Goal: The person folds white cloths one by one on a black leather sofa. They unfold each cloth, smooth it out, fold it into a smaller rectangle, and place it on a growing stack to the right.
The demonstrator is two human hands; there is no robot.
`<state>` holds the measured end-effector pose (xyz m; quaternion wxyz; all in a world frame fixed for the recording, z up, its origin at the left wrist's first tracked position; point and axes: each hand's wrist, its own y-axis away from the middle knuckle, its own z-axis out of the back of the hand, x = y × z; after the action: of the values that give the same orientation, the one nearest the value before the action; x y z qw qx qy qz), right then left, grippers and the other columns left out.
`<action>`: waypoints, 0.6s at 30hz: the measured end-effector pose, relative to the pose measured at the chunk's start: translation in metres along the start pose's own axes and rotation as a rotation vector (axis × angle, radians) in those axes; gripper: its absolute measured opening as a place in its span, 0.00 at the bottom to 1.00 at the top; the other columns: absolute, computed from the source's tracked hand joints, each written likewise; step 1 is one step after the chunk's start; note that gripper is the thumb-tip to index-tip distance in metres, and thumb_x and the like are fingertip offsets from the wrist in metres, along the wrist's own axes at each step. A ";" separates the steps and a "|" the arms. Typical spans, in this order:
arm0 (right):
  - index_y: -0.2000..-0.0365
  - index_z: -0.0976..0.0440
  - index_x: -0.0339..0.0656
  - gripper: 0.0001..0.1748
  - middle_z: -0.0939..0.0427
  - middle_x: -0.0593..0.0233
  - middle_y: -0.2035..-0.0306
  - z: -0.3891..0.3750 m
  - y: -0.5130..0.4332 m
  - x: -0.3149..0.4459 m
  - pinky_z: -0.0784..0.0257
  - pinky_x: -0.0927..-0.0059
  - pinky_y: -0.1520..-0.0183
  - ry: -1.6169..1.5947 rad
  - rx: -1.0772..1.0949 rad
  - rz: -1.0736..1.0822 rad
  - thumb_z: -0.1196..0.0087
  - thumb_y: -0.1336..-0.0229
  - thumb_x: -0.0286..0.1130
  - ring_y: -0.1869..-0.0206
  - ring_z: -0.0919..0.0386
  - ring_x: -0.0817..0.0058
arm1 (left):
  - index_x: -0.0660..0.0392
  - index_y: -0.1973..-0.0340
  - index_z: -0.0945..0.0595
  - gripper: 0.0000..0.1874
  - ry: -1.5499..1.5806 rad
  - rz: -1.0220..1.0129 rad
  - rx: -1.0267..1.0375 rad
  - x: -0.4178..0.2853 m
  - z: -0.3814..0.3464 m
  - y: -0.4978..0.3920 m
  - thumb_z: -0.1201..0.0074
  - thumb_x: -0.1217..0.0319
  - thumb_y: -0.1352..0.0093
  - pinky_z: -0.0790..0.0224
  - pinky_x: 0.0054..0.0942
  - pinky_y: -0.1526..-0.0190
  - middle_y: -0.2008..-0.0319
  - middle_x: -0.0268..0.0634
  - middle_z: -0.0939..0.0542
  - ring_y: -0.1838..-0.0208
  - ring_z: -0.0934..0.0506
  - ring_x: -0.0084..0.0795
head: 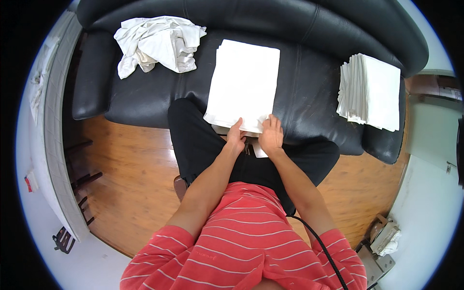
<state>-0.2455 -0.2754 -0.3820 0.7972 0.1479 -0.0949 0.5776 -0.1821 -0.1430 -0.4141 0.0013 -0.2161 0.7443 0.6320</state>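
A flat rectangular stack of white fabric (243,83) lies on the black sofa seat, its near edge reaching out between my knees. My left hand (236,137) grips the middle of that near edge, thumb on top and fingers underneath. At the near right corner, my right hand (272,135) has its curled fingers on the cloth, which puckers beside them. Several layers show along the stack's left and near edges. Just below my hands is a small pale flap (259,150), partly covered by the right hand; what it belongs to is unclear.
A crumpled heap of white cloth (159,45) rests on the sofa (319,98) at left. A thick pile of folded white cloth (380,90) stands by the right armrest. A black cable (320,243) runs past my right side. Boxes (378,253) sit by the right wall.
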 end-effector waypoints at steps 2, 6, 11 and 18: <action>0.57 0.29 0.38 0.18 0.31 0.49 0.41 0.002 0.000 -0.011 0.28 0.50 0.43 -0.012 -0.018 -0.090 0.42 0.51 0.21 0.41 0.30 0.48 | 0.61 0.34 0.31 0.33 0.074 -0.069 -0.187 0.000 0.009 -0.006 0.41 0.54 0.27 0.49 0.45 0.28 0.35 0.45 0.32 0.35 0.33 0.43; 0.56 0.32 0.40 0.15 0.20 0.45 0.56 0.013 -0.003 -0.028 0.24 0.47 0.51 -0.159 0.021 -0.291 0.45 0.45 0.21 0.56 0.19 0.44 | 0.60 0.37 0.27 0.33 0.342 -0.031 -0.215 -0.005 0.035 -0.024 0.36 0.55 0.30 0.36 0.40 0.37 0.39 0.42 0.25 0.37 0.29 0.37; 0.51 0.32 0.41 0.17 0.18 0.39 0.65 0.021 -0.002 -0.040 0.26 0.44 0.51 -0.279 0.097 -0.420 0.50 0.42 0.20 0.58 0.18 0.41 | 0.55 0.40 0.25 0.27 0.221 0.014 -0.101 -0.002 0.043 -0.023 0.42 0.53 0.27 0.39 0.48 0.34 0.44 0.41 0.25 0.41 0.28 0.41; 0.44 0.25 0.47 0.24 0.18 0.36 0.61 0.041 -0.014 -0.049 0.26 0.44 0.49 -0.232 0.033 -0.233 0.54 0.40 0.20 0.56 0.19 0.39 | 0.56 0.36 0.32 0.25 0.144 0.068 0.057 -0.044 0.022 0.020 0.53 0.54 0.21 0.33 0.51 0.37 0.40 0.42 0.27 0.38 0.28 0.41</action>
<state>-0.2472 -0.3373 -0.3613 0.8400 0.2370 -0.1589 0.4616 -0.1549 -0.1062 -0.3880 -0.0676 -0.2355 0.7671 0.5928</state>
